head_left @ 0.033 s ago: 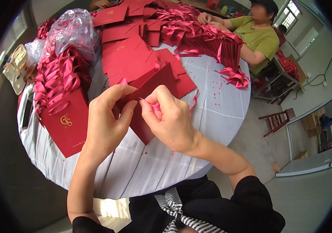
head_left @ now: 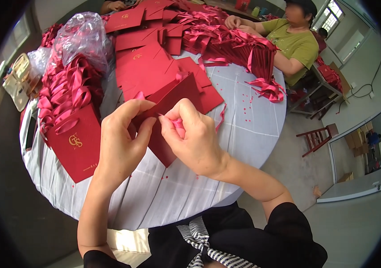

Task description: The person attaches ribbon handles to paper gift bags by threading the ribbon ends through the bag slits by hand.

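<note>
A red paper gift bag (head_left: 185, 93) is held upright over the table in front of me. My left hand (head_left: 120, 140) grips its near side, with thumb and fingers curled over the upper edge. Against that same panel my right hand (head_left: 197, 140) is closed in a pinch on a pink ribbon (head_left: 178, 125), whose tip pokes out by the left thumb. Another bit of pink ribbon shows above the left fingers. The bag's inside and the ribbon holes are hidden by my hands.
Flat red bags (head_left: 141, 67) lie piled beyond. To the left stand ribboned bags (head_left: 72, 149), behind them a clear plastic bag (head_left: 81, 40). More ribboned bags (head_left: 244, 49) lie far right, near a seated person in green (head_left: 295, 44). Red dots and a ribbon scrap (head_left: 221, 118) litter the white tablecloth (head_left: 253, 129).
</note>
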Tool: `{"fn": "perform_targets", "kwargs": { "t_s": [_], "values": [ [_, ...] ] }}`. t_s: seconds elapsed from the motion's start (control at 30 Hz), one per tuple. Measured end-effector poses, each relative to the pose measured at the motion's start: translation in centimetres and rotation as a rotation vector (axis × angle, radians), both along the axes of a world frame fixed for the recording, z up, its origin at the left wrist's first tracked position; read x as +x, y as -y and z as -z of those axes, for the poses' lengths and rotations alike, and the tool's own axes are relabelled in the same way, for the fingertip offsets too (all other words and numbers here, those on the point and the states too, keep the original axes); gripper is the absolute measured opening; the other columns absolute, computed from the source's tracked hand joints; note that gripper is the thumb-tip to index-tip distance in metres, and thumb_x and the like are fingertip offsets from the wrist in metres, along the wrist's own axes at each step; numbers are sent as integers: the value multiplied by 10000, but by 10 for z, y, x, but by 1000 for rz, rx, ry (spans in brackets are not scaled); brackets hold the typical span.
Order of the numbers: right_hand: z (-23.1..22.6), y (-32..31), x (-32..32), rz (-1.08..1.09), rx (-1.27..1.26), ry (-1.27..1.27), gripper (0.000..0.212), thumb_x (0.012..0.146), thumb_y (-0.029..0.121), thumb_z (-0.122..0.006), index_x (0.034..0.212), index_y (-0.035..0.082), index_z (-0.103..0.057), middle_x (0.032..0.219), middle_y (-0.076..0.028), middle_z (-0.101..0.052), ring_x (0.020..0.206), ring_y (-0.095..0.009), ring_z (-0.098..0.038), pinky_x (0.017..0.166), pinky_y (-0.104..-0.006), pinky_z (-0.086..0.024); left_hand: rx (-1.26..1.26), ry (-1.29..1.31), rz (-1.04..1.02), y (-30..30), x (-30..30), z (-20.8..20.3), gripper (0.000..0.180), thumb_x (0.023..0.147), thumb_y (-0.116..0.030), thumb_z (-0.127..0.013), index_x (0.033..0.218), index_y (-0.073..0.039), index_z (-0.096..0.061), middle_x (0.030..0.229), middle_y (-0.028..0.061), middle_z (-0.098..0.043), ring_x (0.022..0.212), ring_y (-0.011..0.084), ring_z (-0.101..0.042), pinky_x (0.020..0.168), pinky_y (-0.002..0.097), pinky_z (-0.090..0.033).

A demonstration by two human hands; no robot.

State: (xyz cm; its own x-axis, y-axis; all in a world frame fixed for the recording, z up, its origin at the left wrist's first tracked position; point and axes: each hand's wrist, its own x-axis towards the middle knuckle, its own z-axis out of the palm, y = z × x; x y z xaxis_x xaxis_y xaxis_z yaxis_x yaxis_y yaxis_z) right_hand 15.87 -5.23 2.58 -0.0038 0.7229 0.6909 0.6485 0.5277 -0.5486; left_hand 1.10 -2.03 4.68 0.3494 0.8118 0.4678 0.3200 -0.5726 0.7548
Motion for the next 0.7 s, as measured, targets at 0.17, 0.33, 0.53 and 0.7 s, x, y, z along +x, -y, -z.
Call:
{"fn": "perform_targets", "kwargs": {
  "t_s": [0.17, 0.33, 0.53, 0.7],
  "values": [
    [-2, 5, -4, -61, -176, -234, 185, 810, 2, -618, 800, 3, -433, 595, -129, -555, 515, -271, -596, 454, -346, -452, -1, 11, -12, 4, 1, 2, 209, 772, 51, -614, 978, 20, -607, 800, 21, -614, 657, 42, -499, 569, 190, -390],
    [1, 5, -7, -64, -124, -267, 178, 808, -11, -605, 803, 1, -427, 623, -148, -559, 531, -303, -594, 463, -362, -461, 81, 2, -39, 7, 3, 2, 205, 768, 57, -609, 969, 18, -604, 774, 20, -598, 638, 48, -489, 549, 192, -376],
    [9, 0, -3, -19, -25, -200, 172, 796, -28, -616, 818, 4, -449, 651, -126, -573, 566, -243, -626, 474, -324, -467, 192, 3, -38, 7, 9, 1, 216, 752, 98, -584, 951, 15, -600, 780, 62, -581, 571, 80, -488, 475, 210, -352],
    [10, 2, -5, -50, 166, -81, 197, 779, -52, -601, 837, -2, -420, 639, -135, -536, 569, -303, -605, 478, -358, -464, 224, -28, -10, 12, 11, 1, 205, 754, 108, -563, 931, 10, -595, 757, 40, -554, 597, 90, -483, 478, 230, -333]
  ]
}}
